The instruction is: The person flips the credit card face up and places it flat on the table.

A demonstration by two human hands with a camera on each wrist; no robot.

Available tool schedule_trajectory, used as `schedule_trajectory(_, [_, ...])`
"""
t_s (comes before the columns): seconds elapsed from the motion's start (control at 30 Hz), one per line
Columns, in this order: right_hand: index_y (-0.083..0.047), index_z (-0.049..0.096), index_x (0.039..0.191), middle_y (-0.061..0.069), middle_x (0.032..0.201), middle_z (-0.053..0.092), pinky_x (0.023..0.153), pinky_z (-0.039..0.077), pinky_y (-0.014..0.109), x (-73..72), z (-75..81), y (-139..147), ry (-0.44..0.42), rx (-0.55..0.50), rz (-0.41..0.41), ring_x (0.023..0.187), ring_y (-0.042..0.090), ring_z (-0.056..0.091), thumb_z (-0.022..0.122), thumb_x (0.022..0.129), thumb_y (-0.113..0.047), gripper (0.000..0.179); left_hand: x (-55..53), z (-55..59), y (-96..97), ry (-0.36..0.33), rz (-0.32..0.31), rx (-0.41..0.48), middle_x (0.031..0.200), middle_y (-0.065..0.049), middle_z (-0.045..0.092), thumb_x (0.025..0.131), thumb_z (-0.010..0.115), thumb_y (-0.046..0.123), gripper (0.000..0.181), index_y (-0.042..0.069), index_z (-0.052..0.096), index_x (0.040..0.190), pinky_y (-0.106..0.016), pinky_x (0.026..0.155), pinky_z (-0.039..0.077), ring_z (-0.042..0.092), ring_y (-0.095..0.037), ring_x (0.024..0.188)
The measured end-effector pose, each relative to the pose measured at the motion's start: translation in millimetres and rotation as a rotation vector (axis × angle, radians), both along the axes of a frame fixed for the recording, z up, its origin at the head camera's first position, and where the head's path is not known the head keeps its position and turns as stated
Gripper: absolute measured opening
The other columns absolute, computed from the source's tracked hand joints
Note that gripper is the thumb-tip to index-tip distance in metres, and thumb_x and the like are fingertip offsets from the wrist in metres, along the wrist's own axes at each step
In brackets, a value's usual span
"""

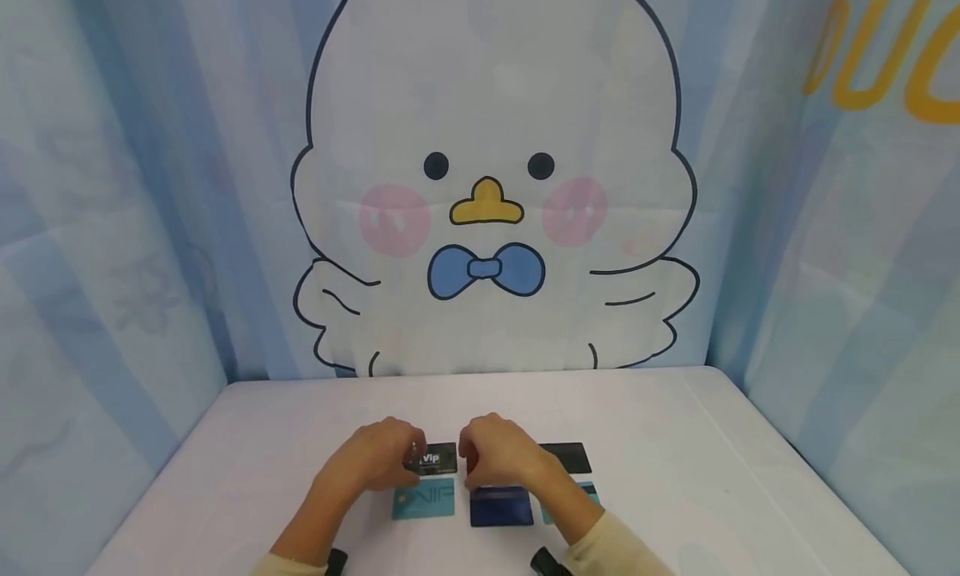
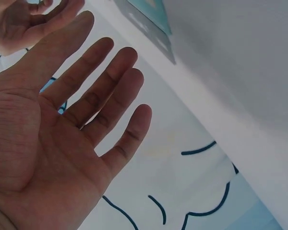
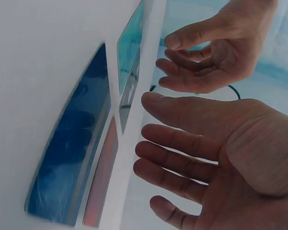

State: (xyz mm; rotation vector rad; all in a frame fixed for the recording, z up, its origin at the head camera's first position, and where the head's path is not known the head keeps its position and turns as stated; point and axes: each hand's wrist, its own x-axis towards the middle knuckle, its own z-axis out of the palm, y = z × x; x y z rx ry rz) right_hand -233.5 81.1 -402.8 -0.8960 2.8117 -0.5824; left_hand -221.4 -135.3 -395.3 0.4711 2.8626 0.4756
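Both hands are held over a bench (image 1: pixel 750 468) where cards are laid out in two rows of three. By the left hand (image 1: pixel 378 453) nothing is grasped; its fingers are loosely extended and spread in the left wrist view. The right hand (image 1: pixel 498 453) is likewise unburdened, its fingers slightly bent, with a gap shown between fingertips and cards in the right wrist view.

Directly beneath the hands, the back row is reached first. The Vip card (image 1: pixel 438 458) is partly covered by the left fingers in the head view and lies toward their right; by that hand it is most closely approached. The red card (image 3: pixel 103 177) is largely hidden by the right hand from above, and is judged to be that hand's nearest. The key relation appears to be this pairing, one hand to each neighbouring card, with long edges run left to right across the bench.

Nearer the wearer, a teal card (image 1: pixel 423 499) is set just in front of the Vip card, and a blue card (image 1: pixel 501 508) just in front of the red one. Farther right, beyond the right hand, a black card (image 1: pixel 567 458) is placed in the back row; a second teal card (image 1: pixel 589 488) is partly screened by the right forearm.
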Motion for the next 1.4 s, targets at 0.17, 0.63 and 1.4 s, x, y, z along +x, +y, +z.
schedule_trajectory(0.17, [-0.008, 0.077, 0.104, 0.004, 0.096, 0.075, 0.08, 0.06, 0.032, -6.3, 0.3, 21, 0.038, 0.019, -0.06, 0.082, 0.012, 0.064, 0.089, 0.079, -0.016, 0.03, -11.7, -0.7, 20.7, 0.026, -0.05, 0.008, 0.093, -0.001, 0.073, 0.082, 0.089, 0.017, 0.029, 0.013, 0.077, 0.108, -0.044, 0.088, 0.058, 0.063, -0.015, 0.085])
schedule_trajectory(0.63, [-0.004, 0.076, 0.108, 0.008, 0.101, 0.074, 0.084, 0.063, 0.041, -18.3, -6.6, 49, -0.032, 0.031, -0.145, 0.087, 0.019, 0.066, 0.09, 0.076, -0.009, 0.035, -35.7, -14.4, 66.8, 0.051, -0.133, 0.007, 0.101, -0.003, 0.074, 0.079, 0.091, 0.021, 0.04, 0.015, 0.076, 0.115, -0.043, 0.088, 0.06, 0.066, -0.016, 0.089])
schedule_trajectory(1.4, [-0.005, 0.075, 0.107, 0.005, 0.095, 0.073, 0.084, 0.062, 0.04, -25.8, -13.8, 52, -0.079, 0.041, -0.13, 0.081, 0.016, 0.062, 0.092, 0.074, -0.008, 0.038, -41.9, -24.4, 78.8, 0.025, -0.108, -0.01, 0.09, 0.003, 0.069, 0.074, 0.095, 0.023, 0.04, 0.016, 0.077, 0.109, -0.036, 0.082, 0.059, 0.06, -0.012, 0.079])
